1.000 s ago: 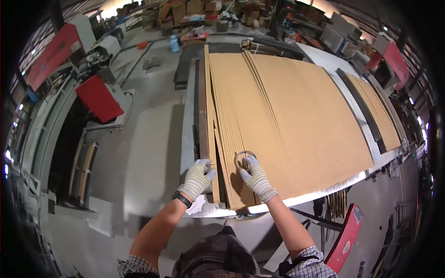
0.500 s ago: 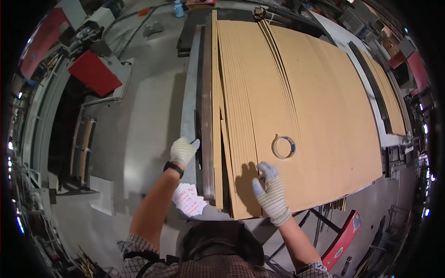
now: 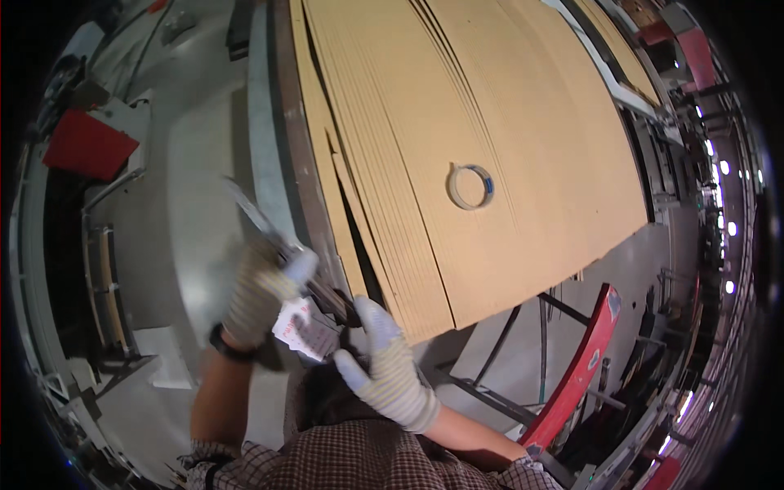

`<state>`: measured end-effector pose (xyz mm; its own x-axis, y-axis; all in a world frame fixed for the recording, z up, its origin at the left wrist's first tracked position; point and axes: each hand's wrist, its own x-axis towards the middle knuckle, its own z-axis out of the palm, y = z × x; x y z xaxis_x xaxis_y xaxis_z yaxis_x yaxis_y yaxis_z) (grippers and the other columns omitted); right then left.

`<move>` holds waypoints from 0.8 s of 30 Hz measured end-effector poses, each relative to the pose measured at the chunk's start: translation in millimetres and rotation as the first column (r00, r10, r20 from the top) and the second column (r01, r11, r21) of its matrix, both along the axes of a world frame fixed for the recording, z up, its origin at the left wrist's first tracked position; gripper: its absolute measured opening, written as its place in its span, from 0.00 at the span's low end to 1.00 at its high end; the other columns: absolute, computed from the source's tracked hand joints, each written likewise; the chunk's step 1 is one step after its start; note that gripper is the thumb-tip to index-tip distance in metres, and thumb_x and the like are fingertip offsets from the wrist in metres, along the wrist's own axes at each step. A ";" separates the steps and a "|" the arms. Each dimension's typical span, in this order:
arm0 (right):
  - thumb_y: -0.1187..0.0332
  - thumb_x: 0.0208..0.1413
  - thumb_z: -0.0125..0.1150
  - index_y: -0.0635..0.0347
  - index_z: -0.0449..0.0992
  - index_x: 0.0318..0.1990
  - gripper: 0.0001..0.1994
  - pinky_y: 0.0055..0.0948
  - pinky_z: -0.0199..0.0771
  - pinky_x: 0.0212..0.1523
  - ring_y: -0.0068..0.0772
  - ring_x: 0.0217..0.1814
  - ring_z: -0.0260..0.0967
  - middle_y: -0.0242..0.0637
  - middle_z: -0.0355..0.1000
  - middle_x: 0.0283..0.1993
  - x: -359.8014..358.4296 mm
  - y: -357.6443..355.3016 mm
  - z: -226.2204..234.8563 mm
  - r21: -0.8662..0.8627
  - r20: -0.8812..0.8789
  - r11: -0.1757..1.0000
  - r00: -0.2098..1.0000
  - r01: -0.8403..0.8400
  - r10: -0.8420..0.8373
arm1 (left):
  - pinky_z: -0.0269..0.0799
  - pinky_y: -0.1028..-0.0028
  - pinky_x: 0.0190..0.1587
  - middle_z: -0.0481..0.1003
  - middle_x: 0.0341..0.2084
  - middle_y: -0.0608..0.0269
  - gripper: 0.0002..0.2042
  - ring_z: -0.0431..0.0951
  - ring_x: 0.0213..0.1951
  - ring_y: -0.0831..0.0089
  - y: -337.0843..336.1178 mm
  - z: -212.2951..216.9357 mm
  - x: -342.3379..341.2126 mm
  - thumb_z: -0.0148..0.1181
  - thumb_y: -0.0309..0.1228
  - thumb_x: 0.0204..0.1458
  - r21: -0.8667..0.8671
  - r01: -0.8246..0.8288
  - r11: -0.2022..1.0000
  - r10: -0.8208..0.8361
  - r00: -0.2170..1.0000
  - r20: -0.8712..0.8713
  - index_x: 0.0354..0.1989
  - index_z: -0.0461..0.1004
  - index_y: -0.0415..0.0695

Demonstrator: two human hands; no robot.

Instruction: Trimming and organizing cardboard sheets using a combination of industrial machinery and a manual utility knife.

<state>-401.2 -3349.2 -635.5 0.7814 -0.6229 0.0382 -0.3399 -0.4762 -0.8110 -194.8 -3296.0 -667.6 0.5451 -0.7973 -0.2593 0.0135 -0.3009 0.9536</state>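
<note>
My left hand [image 3: 263, 290], in a striped knit glove with a dark wristband below it, is closed around a long thin dark strip [image 3: 255, 211]. The strip slants from a shiny upper end down toward my right hand; motion blur hides its exact kind. My right hand [image 3: 390, 367], gloved the same way, has thumb and fingers apart beside the strip's lower end. I cannot tell whether they touch. White paper slips [image 3: 307, 330] with red print lie between my hands, partly shadowed. Large cardboard sheets [image 3: 555, 163] overlap on the table ahead, with a tape roll [image 3: 471, 187] on top.
The table's metal edge [image 3: 310, 175] runs along the left of the cardboard. A red curved bar [image 3: 576, 367] on a dark frame stands at the lower right. On the far left is a red panel [image 3: 90, 144]. More cardboard [image 3: 616, 45] lies at the far right.
My left hand has lifted the dark strip from the table's left edge and drawn it nearer. My right hand has moved left, off the cardboard, toward the strip's lower end. The view has shifted.
</note>
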 end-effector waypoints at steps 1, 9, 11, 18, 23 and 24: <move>0.70 0.53 0.58 0.71 0.57 0.62 0.30 0.42 0.71 0.50 0.57 0.50 0.69 0.56 0.69 0.49 2.5 4.6 -2.6 -0.127 -0.033 0.992 0.999 -0.006 0.001 | 0.68 0.79 0.23 0.74 0.24 0.66 0.07 0.73 0.23 0.83 -4.3 22.8 -29.9 0.61 0.29 0.55 0.012 0.021 1.000 -0.021 1.000 -0.016 0.30 0.74 0.37; 0.73 0.63 0.55 0.67 0.66 0.60 0.19 0.27 0.70 0.56 0.30 0.53 0.71 0.41 0.73 0.52 -112.1 -3.5 -28.8 0.599 0.018 0.605 0.746 0.525 -0.666 | 0.75 0.77 0.40 0.76 0.35 0.59 0.11 0.77 0.37 0.79 -28.6 14.9 -55.0 0.60 0.27 0.56 -0.017 0.219 0.976 -0.218 0.976 0.026 0.45 0.70 0.36; 0.68 0.64 0.54 0.67 0.67 0.57 0.17 0.17 0.70 0.29 0.16 0.27 0.66 0.29 0.69 0.32 -142.3 -10.8 -6.2 0.601 -0.155 0.510 0.715 0.615 -0.681 | 0.74 0.69 0.42 0.76 0.35 0.56 0.13 0.78 0.37 0.69 -43.1 19.2 -61.1 0.62 0.30 0.53 -0.035 0.243 0.969 -0.224 0.935 0.277 0.43 0.72 0.37; 0.71 0.61 0.57 0.54 0.68 0.34 0.05 0.20 0.59 0.14 0.15 0.15 0.56 0.23 0.63 0.21 -265.0 -37.5 -43.4 0.489 -0.121 0.186 0.278 0.852 -0.953 | 0.67 0.56 0.50 0.72 0.43 0.50 0.18 0.72 0.46 0.50 -136.1 21.3 -133.2 0.63 0.38 0.48 0.010 0.572 0.820 -0.438 0.616 0.655 0.43 0.73 0.40; 0.64 0.59 0.59 0.51 0.67 0.26 0.10 0.20 0.53 0.10 0.15 0.10 0.54 0.22 0.60 0.16 -372.7 -124.2 -57.3 0.347 -0.177 0.106 0.176 0.932 -0.968 | 0.63 0.54 0.58 0.70 0.51 0.43 0.24 0.68 0.54 0.46 -218.9 11.1 -205.7 0.63 0.41 0.48 0.004 0.634 0.773 -0.385 0.465 0.797 0.50 0.71 0.37; 0.64 0.59 0.58 0.51 0.68 0.26 0.10 0.20 0.53 0.10 0.15 0.10 0.55 0.22 0.60 0.16 -389.6 -150.6 -55.5 0.325 -0.213 0.101 0.177 0.940 -0.961 | 0.60 0.54 0.60 0.67 0.54 0.42 0.27 0.66 0.57 0.46 -236.4 6.0 -221.9 0.61 0.42 0.49 0.025 0.615 0.788 -0.352 0.417 0.838 0.54 0.69 0.36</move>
